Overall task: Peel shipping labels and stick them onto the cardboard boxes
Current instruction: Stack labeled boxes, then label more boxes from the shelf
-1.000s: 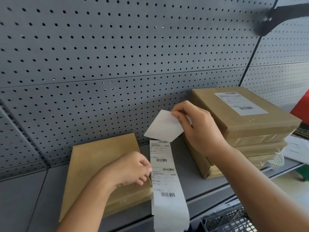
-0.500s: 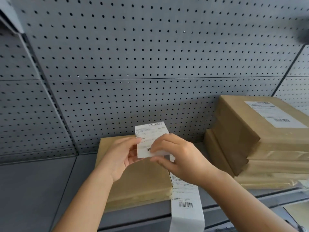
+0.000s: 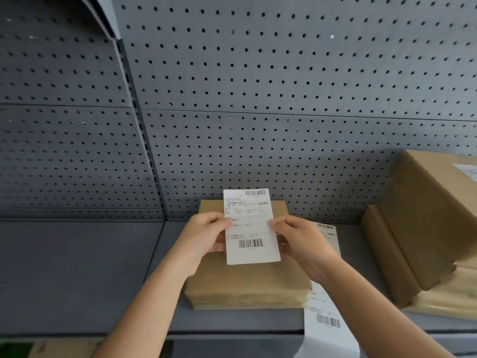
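At the far left a bare stretch of grey shelf (image 3: 77, 275) runs beneath the perforated grey back panel (image 3: 258, 99). Moving right, the left hand (image 3: 204, 236) reaches in from below, its fingers pinched narrowly on the left edge of a peeled shipping label (image 3: 250, 228), thumb on the printed face and the other fingers behind the sheet. The label stands nearly upright, printed side toward the camera, with one barcode at its top and a second lower down, and it is held above a flat cardboard box (image 3: 245, 282) that lies on the shelf against the back panel; whether its lower edge touches the box top cannot be told. The right hand (image 3: 302, 244) grips the label's right edge the same way, fingers closed tight on the paper. Just beside the box on the right, a strip of labels (image 3: 325, 308) lies along the shelf and hangs over the front edge. At the far right sits a stack of cardboard boxes (image 3: 423, 228), the top one bearing a label (image 3: 467, 173) at the frame's border.
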